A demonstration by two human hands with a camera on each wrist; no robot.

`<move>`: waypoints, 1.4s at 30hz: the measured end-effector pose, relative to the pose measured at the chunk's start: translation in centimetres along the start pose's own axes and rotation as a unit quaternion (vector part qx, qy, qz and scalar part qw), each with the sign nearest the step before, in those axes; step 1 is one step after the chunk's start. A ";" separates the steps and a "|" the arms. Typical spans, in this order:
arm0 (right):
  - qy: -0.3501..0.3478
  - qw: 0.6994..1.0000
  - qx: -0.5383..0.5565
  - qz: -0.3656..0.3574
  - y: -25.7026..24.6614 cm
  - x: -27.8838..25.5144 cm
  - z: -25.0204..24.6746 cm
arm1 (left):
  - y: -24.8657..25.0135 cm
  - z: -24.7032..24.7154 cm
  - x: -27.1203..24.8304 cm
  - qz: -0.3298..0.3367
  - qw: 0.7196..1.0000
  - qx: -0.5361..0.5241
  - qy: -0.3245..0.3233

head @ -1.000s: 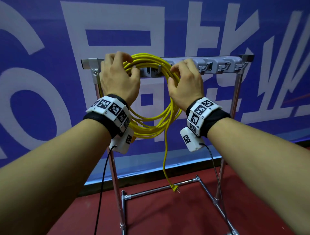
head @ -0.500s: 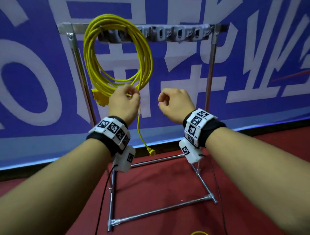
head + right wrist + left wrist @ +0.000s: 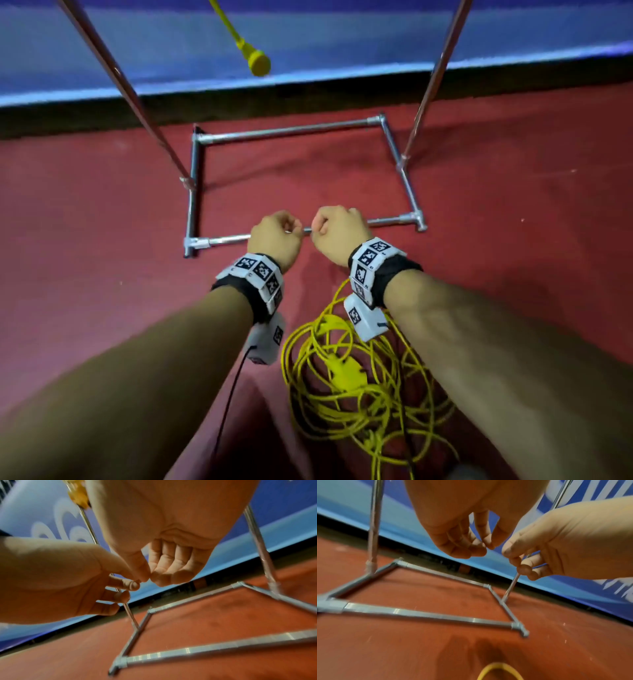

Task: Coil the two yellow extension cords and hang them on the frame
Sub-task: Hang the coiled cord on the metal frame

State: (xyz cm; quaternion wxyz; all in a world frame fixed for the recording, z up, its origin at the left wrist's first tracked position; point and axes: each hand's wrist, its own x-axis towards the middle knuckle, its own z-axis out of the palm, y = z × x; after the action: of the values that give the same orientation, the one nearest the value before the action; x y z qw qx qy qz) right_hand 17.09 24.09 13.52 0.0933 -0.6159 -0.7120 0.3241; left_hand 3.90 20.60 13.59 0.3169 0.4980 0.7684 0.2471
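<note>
Both hands loosely curled, empty — left hand, right hand, above tangled cord, frame beyond

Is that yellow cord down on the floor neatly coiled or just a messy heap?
A messy heap: the yellow cord sprawls on the red floor in loose, crossing loops, untouched by either hand.
</note>
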 end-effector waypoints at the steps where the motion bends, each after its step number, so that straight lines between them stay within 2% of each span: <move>1: -0.020 0.999 -0.002 0.026 2.1 -0.3 2.2 | -2.3 2.0 -0.7 -0.026 0.999 0.011 -0.018; 4: -0.084 0.993 -0.016 0.085 7.4 -2.7 8.0 | -8.8 7.4 -4.2 -0.099 0.990 0.045 -0.085; 8: -0.176 0.977 -0.079 0.096 11.8 -7.3 12.5 | -14.4 12.4 -9.4 -0.142 0.972 0.054 -0.182; 12: -0.140 0.978 -0.099 0.119 15.3 -9.5 15.6 | -17.5 15.9 -12.5 -0.101 0.961 0.072 -0.246; 17: -0.055 0.986 -0.125 0.092 16.6 -11.0 18.5 | -19.0 18.1 -13.6 -0.014 0.972 0.136 -0.190; 22: -0.095 0.989 -0.099 0.058 17.2 -12.5 18.2 | -19.1 17.7 -13.1 -0.046 0.975 0.116 -0.184; 26: -0.164 0.980 -0.104 0.036 17.9 -14.1 17.8 | -19.2 18.3 -13.7 -0.102 0.981 0.024 -0.166; 30: -0.135 0.988 -0.049 0.058 17.1 -14.1 17.8 | -18.4 18.3 -14.4 -0.153 0.970 -0.143 -0.122; 32: -0.107 0.992 -0.012 0.068 16.4 -14.4 18.0 | -18.0 18.0 -14.7 -0.127 0.969 -0.197 -0.085; 35: -0.081 0.992 0.048 0.085 15.4 -15.1 18.2 | -18.1 17.2 -15.3 -0.071 0.972 -0.217 -0.058; 37: -0.095 0.993 0.046 0.058 14.9 -15.8 18.0 | -18.1 16.5 -15.8 -0.079 0.970 -0.228 -0.038; 40: -0.120 0.992 0.010 -0.028 14.4 -17.1 17.3 | -18.0 15.5 -16.5 -0.122 0.958 -0.260 0.008; 42: -0.112 0.992 0.000 -0.055 14.2 -18.2 16.9 | -17.3 14.7 -17.1 -0.141 0.946 -0.292 0.030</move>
State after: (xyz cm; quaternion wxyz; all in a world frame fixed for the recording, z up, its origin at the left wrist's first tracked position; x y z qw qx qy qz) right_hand 23.73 1.56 -2.85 0.0307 -0.5354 -0.7510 0.3854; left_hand 9.30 -0.84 -4.29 0.4572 0.2628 0.7339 0.4282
